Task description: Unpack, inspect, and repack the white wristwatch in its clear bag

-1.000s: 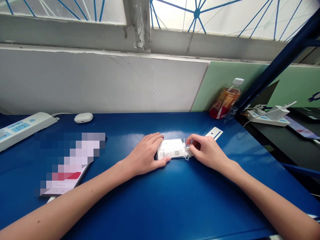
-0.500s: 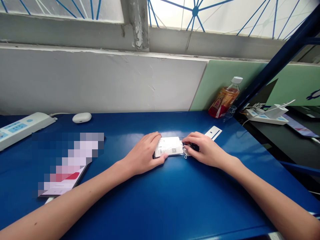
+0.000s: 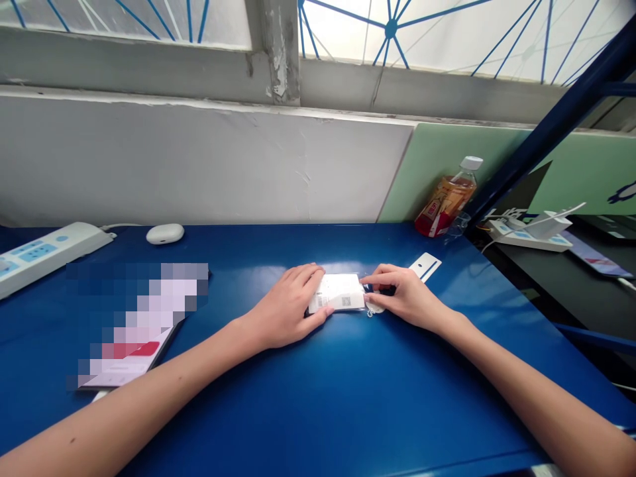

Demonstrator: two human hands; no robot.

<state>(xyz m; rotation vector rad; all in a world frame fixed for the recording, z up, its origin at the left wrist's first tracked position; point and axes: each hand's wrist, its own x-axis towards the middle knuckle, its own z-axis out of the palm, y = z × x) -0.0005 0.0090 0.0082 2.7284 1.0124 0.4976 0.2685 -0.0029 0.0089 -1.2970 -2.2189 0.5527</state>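
Pale wall panels (image 3: 199, 159) and a green board (image 3: 407, 175) stand behind a glossy blue tabletop (image 3: 318, 404), with a white earbud case (image 3: 165, 234) near its back edge and a drink bottle (image 3: 446, 204) at the far right corner. Between the 2 hands lies a white printed packet (image 3: 340, 291) with a QR code, flat on the tabletop, seemingly in a clear film.

A hard tug at its right end could tear that film, or make the packet skid on the slick paint if the left hold is too light. Knuckles swinging outward might knock the white slotted card (image 3: 427, 266) just behind the right hand; the left forearm could nudge the phone (image 3: 142, 354) beside it.

Left hand (image 3: 291, 305): partly open, clasping the packet's left end between thumb and fingers. Right hand (image 3: 405, 291): curled, thumb and index apart, both at the packet's right end; I cannot tell whether they grip it.
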